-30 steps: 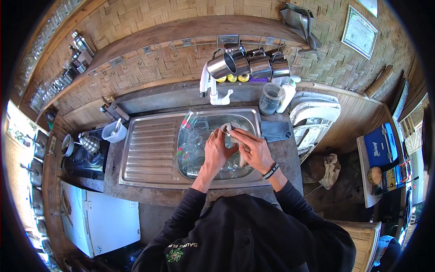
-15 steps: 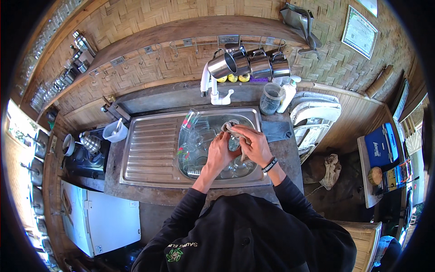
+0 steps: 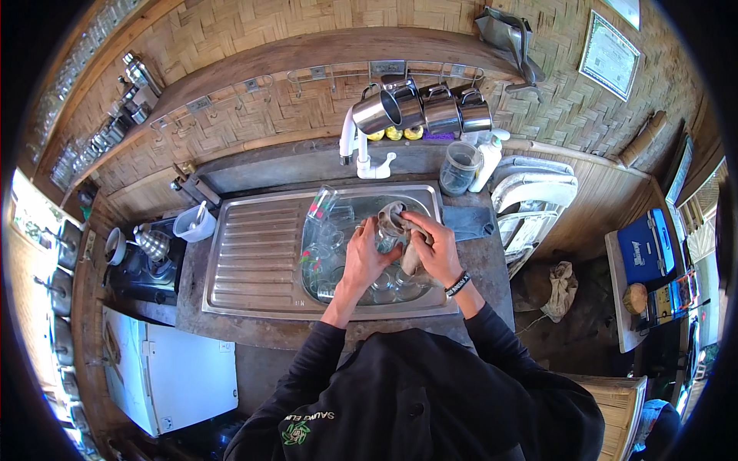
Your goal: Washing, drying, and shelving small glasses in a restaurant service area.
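Above the steel sink (image 3: 384, 310), my left hand (image 3: 364, 255) is closed around a clear drinking glass (image 3: 386, 240). A greyish-brown cloth (image 3: 413, 257) is gripped in my right hand (image 3: 436, 247), and part of it is bunched over the glass's far end. The cloth's lower part hangs below my right fingers. Under and beside my hands, several clear glasses (image 3: 327, 240) lie in the basin. One patterned glass (image 3: 320, 201) with red and green marks leans at the basin's far left edge.
Behind the basin stands a white tap (image 3: 375, 166), with steel mugs (image 3: 442, 111) hanging above it. A clear jar (image 3: 460, 169) and a white bottle (image 3: 488, 163) stand at the back right, near a dark folded cloth (image 3: 470, 222). The ribbed drainboard (image 3: 254, 257) extends left.
The cloth-covered end of the glass has tilted toward me, showing a round opening lined with cloth. My right hand has shifted slightly, and my left hand has turned a little around the glass.
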A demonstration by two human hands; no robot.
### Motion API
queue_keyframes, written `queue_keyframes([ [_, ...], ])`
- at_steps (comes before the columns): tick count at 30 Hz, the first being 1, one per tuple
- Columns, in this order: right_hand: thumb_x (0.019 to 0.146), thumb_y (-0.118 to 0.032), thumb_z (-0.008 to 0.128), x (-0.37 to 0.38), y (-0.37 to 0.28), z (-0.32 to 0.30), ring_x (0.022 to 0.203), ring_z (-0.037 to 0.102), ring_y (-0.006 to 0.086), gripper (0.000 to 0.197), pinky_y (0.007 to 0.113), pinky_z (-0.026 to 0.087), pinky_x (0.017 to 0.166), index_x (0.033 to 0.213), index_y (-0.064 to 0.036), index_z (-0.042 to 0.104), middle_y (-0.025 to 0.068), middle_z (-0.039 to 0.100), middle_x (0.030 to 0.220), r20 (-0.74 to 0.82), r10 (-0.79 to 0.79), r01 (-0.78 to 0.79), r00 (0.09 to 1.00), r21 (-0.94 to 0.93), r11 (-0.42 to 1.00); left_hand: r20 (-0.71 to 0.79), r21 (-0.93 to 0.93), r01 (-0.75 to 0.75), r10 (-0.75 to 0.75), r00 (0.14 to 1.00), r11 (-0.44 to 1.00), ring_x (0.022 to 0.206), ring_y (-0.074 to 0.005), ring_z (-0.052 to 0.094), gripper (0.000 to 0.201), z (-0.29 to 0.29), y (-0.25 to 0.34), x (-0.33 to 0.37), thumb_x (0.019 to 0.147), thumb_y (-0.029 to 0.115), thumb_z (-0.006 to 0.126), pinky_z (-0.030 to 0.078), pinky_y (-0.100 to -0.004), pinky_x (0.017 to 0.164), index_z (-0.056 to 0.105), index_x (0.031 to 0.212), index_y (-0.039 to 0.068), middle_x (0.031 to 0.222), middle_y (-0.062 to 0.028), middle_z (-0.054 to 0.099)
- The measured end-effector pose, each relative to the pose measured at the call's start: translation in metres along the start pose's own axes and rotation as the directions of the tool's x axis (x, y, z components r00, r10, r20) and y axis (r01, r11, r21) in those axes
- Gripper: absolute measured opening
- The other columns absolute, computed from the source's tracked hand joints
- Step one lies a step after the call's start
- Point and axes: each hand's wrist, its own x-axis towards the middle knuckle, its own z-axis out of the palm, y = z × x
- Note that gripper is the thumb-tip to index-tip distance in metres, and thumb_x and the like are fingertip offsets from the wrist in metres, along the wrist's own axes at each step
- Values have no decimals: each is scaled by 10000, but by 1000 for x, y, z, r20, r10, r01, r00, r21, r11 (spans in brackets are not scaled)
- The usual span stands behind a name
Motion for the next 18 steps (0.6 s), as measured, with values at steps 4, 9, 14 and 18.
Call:
queue_keyframes([
  [4, 863, 9, 577, 9, 5, 1, 914, 699, 271, 348, 317, 543, 749, 1197, -49, 653, 151, 677, 1154, -16, -52, 52, 999, -17, 999, 17, -54, -104, 105, 994, 993, 980, -407, 615, 602, 1, 14, -2, 665, 130, 799, 514, -436, 814, 528, 1181, -22, 1053, -205, 629],
  [9, 839, 27, 572, 8, -10, 6, 705, 673, 211, 384, 292, 516, 602, 1193, -86, 671, 140, 678, 1158, 46, -90, 94, 995, -81, 992, 43, -55, -76, 78, 996, 996, 1027, -382, 619, 637, 2, 7, -1, 650, 112, 818, 503, -421, 856, 549, 1217, 5, 1083, -194, 650],
  [14, 829, 36, 574, 2, -16, 4, 736, 685, 203, 397, 293, 522, 610, 1191, -90, 677, 138, 674, 1172, 106, -92, 100, 990, -66, 993, 51, -8, -104, 104, 993, 995, 1013, -415, 608, 625, -2, -5, 4, 668, 161, 816, 510, -465, 838, 560, 1223, 30, 1084, -187, 635],
  [18, 843, 37, 562, 3, -10, 2, 914, 700, 236, 374, 309, 542, 702, 1185, -64, 674, 147, 672, 1174, 83, -120, 120, 989, 4, 993, 18, -21, -123, 123, 992, 992, 971, -407, 614, 577, -3, -9, 8, 677, 155, 806, 510, -459, 815, 572, 1186, 17, 1041, -193, 631],
])
